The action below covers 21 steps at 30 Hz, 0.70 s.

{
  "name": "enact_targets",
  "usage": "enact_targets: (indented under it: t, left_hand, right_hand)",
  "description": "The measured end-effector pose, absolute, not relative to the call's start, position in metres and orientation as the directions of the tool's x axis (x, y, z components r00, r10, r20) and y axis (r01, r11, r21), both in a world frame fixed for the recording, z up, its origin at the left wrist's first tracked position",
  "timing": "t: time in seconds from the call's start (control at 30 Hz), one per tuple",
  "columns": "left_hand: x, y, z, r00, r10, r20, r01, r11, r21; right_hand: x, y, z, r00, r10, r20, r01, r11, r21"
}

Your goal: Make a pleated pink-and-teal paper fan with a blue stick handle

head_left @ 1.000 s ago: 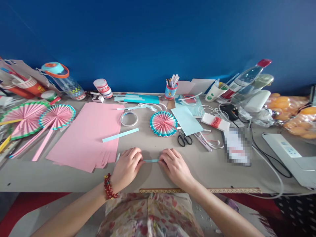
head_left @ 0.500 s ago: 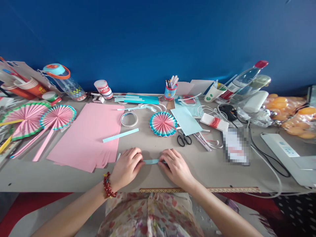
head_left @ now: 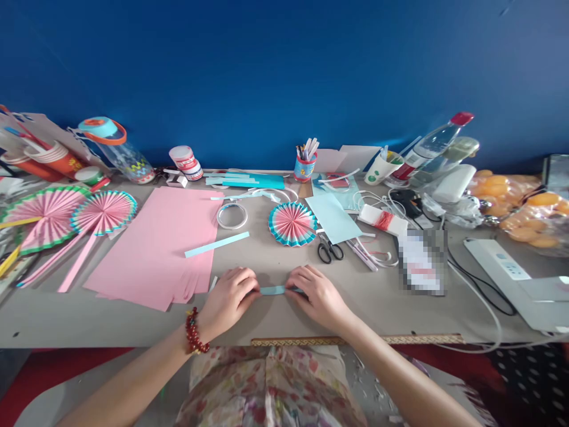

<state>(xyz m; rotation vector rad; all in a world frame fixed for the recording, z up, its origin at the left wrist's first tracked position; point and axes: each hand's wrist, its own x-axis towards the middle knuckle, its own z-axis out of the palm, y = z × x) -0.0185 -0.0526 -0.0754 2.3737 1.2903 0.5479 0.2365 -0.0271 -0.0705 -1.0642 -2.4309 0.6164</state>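
Pinch by fingers of left hand (head_left: 229, 298) and right hand (head_left: 319, 300), holding pale-blue strip (head_left: 272, 290) between, near pink sheets (head_left: 155, 246).

My left hand (head_left: 229, 299) and right hand (head_left: 317, 299) both pinch one blue strip (head_left: 272, 290), which spans the gap between them, low at the table (head_left: 240, 326). A red bracelet (head_left: 194, 332) circles my left wrist. Ahead of me, a loose strip (head_left: 217, 244) lies partly over pink paper (head_left: 151, 249), near a tape roll (head_left: 233, 228). Right of the roll sits a round fan (head_left: 293, 224), then scissors (head_left: 330, 251) beside a blue sheet (head_left: 334, 217). A pen cup (head_left: 304, 169) stands behind the fan.
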Motion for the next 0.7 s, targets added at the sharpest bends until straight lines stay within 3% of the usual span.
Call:
enact_targets:
  t: [0.4, 0.7]
  left_hand:
    - [-0.019, -0.053, -0.07, 0.539, 0.836, 0.101, 0.734, -0.526, 0.43]
    - [-0.019, -0.044, -0.062, 0.558, 0.825, 0.091, 0.7, -0.527, 0.482]
  right_hand:
    - [0.241, -0.022, -0.07, -0.665, 0.73, 0.157, 0.568, 0.631, -0.529]
    - [0.239, -0.019, -0.065, -0.676, 0.719, 0.158, 0.58, 0.653, -0.487]
